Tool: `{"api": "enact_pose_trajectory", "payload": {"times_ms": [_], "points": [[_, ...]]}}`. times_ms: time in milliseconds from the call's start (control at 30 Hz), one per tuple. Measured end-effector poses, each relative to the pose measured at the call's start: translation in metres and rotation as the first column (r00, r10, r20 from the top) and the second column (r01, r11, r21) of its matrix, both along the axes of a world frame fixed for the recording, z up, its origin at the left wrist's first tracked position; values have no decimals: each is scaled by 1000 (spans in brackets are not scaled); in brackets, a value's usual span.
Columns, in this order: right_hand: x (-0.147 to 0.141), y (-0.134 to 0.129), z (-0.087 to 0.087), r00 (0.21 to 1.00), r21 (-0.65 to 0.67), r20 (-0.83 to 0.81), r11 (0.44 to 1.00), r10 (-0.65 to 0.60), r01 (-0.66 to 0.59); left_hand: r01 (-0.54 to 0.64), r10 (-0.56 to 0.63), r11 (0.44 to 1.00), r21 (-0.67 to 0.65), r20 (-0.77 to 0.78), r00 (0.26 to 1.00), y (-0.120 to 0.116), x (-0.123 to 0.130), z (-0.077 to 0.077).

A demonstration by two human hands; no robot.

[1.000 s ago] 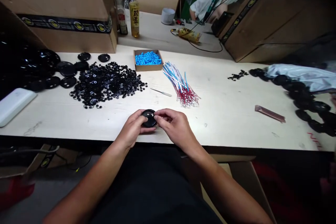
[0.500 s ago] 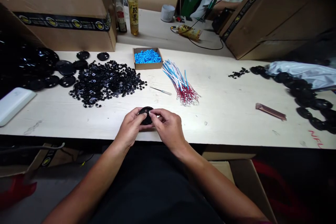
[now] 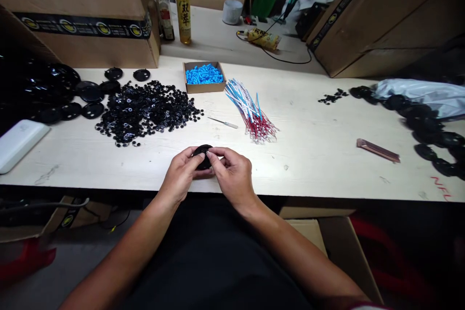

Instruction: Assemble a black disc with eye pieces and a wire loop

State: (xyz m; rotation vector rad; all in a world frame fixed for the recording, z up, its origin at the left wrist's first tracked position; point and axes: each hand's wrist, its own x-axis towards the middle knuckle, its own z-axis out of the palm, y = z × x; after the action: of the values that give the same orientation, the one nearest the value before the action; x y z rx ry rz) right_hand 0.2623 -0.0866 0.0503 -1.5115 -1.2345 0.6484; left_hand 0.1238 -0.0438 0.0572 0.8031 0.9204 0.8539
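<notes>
Both my hands are low at the near edge of the pale wooden table (image 3: pixel 290 169). They hold a round, glossy black plastic disc (image 3: pixel 202 156) between them. My left hand (image 3: pixel 179 170) cups the disc from the left and below. The fingertips of my right hand (image 3: pixel 230 170) pinch its right side, near the centre. The fingers hide much of the disc's face. Beyond my hands lies a heap of small black pieces (image 3: pixel 145 111).
Farther off stand a cardboard tray of blue pieces (image 3: pixel 204 75), a bundle of red-and-blue wires (image 3: pixel 252 114), and a small screwdriver-like tool (image 3: pixel 223 122). Larger black discs (image 3: pixel 90 91) lie left; a copper-coloured blade-like tool (image 3: pixel 378 150) and a black disc row (image 3: pixel 423 123) lie right. Cardboard boxes (image 3: pixel 83 19) rise behind.
My hands have closed further over the disc, and my right fingertips cover more of it. The whole scene sits slightly higher in the view, and the hands have moved little.
</notes>
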Motion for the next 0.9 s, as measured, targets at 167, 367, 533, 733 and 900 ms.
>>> {"api": "enact_pose_trajectory", "payload": {"times_ms": [167, 367, 533, 733, 900], "points": [[2, 2, 3, 993, 31, 116, 1000, -4, 0, -6, 6, 1000, -7, -5, 1000, 0, -1, -1], [6, 0, 8, 980, 72, 198, 997, 4, -18, -31, 31, 999, -6, -24, 999, -1, 3, -8], [7, 3, 4, 946, 129, 324, 991, -17, -26, -49, 49, 999, -6, -7, 999, 4, 1, -14], [5, 5, 8, 904, 228, 427, 970, -17, -89, -88, 90, 989, 118, -12, 996, 7, -4, -12], [-3, 4, 13, 928, 244, 374, 965, 0, -99, -85, 97, 986, 143, -74, 993, 5, -12, -7]]}}
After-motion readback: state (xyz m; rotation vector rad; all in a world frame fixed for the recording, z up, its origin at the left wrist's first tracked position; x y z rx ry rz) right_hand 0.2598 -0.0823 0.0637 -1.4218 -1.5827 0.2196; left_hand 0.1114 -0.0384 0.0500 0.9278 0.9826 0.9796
